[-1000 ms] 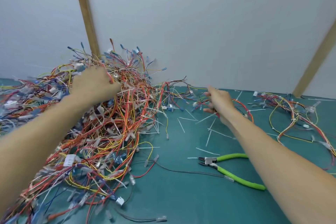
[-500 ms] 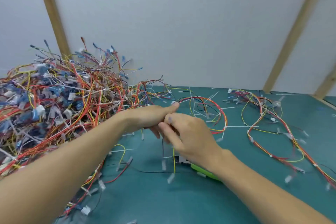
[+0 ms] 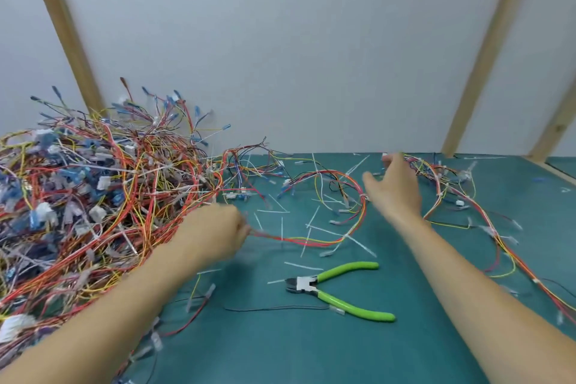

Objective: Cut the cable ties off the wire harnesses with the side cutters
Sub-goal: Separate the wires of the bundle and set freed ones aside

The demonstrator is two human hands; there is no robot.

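Here one left hand (image 3: 215, 227) holds one harness (image 3: 349, 196); one side cutters (image 3: 335, 288) lies untouched.

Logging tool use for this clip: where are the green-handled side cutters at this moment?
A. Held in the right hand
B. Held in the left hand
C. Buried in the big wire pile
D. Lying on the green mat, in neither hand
D: the side cutters lie on the mat between the forearms, while the left hand grips a red and yellow harness and the right hand reaches open past it.
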